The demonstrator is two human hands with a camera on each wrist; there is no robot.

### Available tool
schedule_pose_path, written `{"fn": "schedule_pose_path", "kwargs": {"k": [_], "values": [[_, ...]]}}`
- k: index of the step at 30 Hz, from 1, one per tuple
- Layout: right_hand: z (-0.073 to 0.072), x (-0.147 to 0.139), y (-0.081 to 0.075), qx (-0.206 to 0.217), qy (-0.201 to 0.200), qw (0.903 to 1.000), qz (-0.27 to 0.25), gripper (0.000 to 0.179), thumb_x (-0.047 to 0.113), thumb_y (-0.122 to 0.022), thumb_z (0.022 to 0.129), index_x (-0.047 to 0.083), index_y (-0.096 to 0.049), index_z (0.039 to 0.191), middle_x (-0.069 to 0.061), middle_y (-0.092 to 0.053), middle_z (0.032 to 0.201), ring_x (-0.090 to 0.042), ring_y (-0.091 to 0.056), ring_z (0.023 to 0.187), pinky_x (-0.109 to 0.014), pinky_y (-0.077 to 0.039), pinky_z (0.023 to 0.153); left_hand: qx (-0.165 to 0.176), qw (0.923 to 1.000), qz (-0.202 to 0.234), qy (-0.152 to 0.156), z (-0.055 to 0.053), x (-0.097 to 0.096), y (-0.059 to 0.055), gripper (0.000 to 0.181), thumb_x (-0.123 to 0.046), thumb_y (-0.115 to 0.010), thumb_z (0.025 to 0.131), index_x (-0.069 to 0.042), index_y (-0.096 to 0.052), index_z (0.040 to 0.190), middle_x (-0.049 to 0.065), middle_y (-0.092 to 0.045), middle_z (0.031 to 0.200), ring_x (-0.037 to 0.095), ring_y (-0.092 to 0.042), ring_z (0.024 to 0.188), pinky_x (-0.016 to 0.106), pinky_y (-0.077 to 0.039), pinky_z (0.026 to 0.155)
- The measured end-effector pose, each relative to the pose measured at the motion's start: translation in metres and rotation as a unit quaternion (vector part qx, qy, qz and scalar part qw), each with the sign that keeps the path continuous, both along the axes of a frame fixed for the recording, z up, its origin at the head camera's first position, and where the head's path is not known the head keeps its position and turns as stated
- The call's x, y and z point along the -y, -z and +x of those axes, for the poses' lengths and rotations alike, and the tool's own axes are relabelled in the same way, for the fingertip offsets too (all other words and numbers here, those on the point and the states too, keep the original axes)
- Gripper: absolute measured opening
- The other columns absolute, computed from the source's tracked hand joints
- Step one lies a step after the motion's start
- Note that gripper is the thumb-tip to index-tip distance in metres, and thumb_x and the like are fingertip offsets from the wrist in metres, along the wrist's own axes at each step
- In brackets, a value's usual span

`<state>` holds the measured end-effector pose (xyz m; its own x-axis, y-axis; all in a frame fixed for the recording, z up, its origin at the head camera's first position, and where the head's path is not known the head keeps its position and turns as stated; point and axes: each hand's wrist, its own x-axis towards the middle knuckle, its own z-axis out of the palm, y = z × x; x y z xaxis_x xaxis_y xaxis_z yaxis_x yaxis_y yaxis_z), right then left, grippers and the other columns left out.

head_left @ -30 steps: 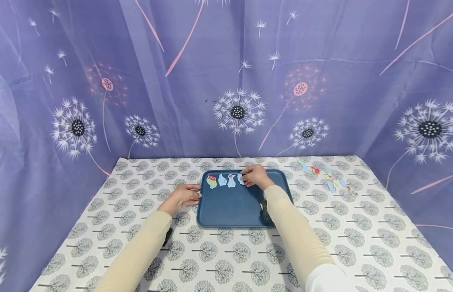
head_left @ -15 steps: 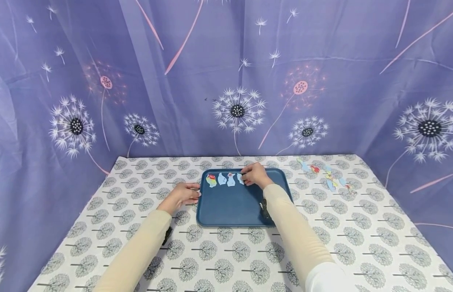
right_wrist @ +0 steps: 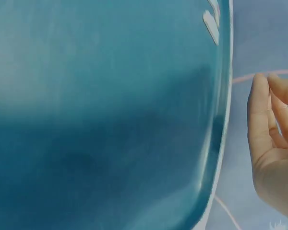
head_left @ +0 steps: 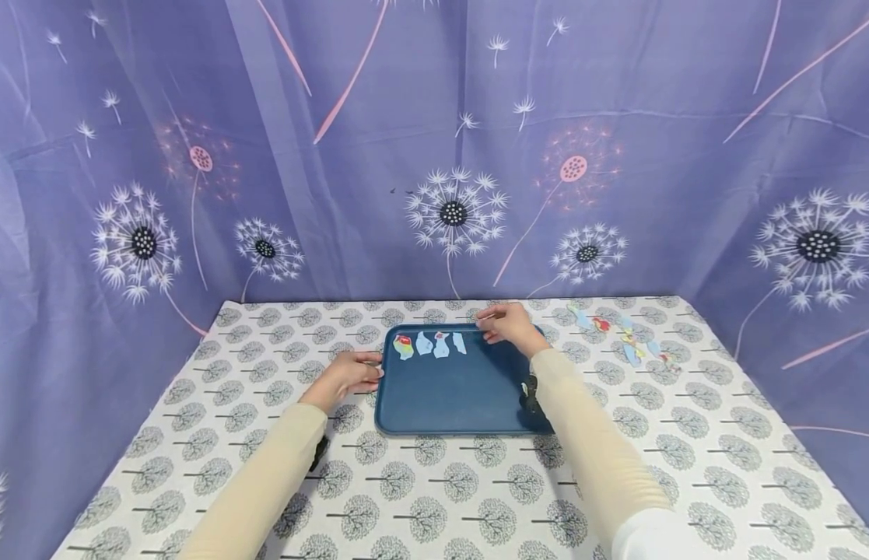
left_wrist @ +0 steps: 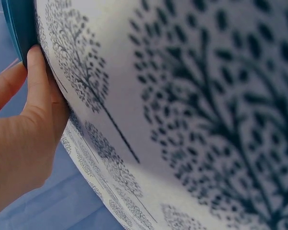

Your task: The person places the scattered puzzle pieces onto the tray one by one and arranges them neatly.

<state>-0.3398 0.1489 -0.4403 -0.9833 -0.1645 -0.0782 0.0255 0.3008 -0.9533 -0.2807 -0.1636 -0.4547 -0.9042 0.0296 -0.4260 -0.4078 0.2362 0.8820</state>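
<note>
My left hand (head_left: 348,377) touches the left rim of a dark blue tray (head_left: 434,404); in the left wrist view its fairly straight fingers (left_wrist: 37,86) meet the tray's edge. Along the tray's far side lies a row of puzzle pieces: one red and yellow piece (head_left: 404,347), then light blue ones, the rightmost a narrow light blue piece (head_left: 459,343). To the right of that piece, above the tray's far rim, is my right hand (head_left: 507,325). Its thumb and index fingertips come together in the right wrist view, with nothing visible between them.
More puzzle pieces (head_left: 630,346), light blue, red and yellow, lie scattered on the tree-patterned tablecloth (head_left: 427,517) right of the tray. A purple dandelion-print curtain (head_left: 357,194) hangs behind the table and at both sides.
My right hand has let go of the narrow light blue piece and moved right, uncovering it in the row. The left hand stays at the tray's left rim.
</note>
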Motion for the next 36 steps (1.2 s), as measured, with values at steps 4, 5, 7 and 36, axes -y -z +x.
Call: {"fn": "schedule_pose_path", "kwargs": {"k": [4,5,7,36], "values": [[0.001,-0.015,-0.004,-0.003,0.009,0.9998,-0.018,0.034,-0.001,-0.061,0.091,-0.015,-0.056,0.121,-0.037,-0.059,0.112,-0.039,-0.067,0.083,-0.047,-0.059,0.08,-0.006,1.0,0.007,0.002,0.0,0.001,0.002,0.047,0.011,-0.06,0.086,0.008,-0.052,0.132,0.024,-0.065,0.106,0.015,-0.065,0.07,0.028,-0.061,0.074],[0.001,-0.02,-0.006,-0.006,0.011,0.9997,-0.02,0.034,-0.001,-0.061,0.091,-0.016,-0.055,0.122,-0.037,-0.059,0.112,-0.04,-0.067,0.083,-0.048,-0.058,0.081,-0.007,0.9999,0.008,0.001,0.0,0.001,0.002,0.047,0.012,-0.06,0.086,0.008,-0.052,0.132,0.024,-0.065,0.106,0.015,-0.065,0.07,0.028,-0.061,0.074],[0.003,-0.03,-0.009,-0.012,0.012,0.9996,-0.02,0.035,-0.001,-0.061,0.092,-0.017,-0.053,0.122,-0.037,-0.058,0.114,-0.038,-0.067,0.083,-0.049,-0.057,0.083,-0.006,0.9999,0.008,0.002,-0.001,0.002,0.003,0.048,0.012,-0.06,0.085,0.008,-0.051,0.132,0.023,-0.065,0.106,0.015,-0.065,0.069,0.028,-0.061,0.075],[0.061,-0.2,-0.018,-0.015,0.055,0.9929,0.104,0.058,0.025,-0.06,0.097,-0.006,-0.04,0.141,-0.03,-0.045,0.137,-0.001,-0.064,0.092,-0.058,-0.034,0.109,-0.005,1.0,0.002,0.003,0.0,0.001,0.001,0.048,0.011,-0.061,0.086,0.007,-0.052,0.133,0.024,-0.064,0.105,0.017,-0.065,0.074,0.028,-0.061,0.076]]}}
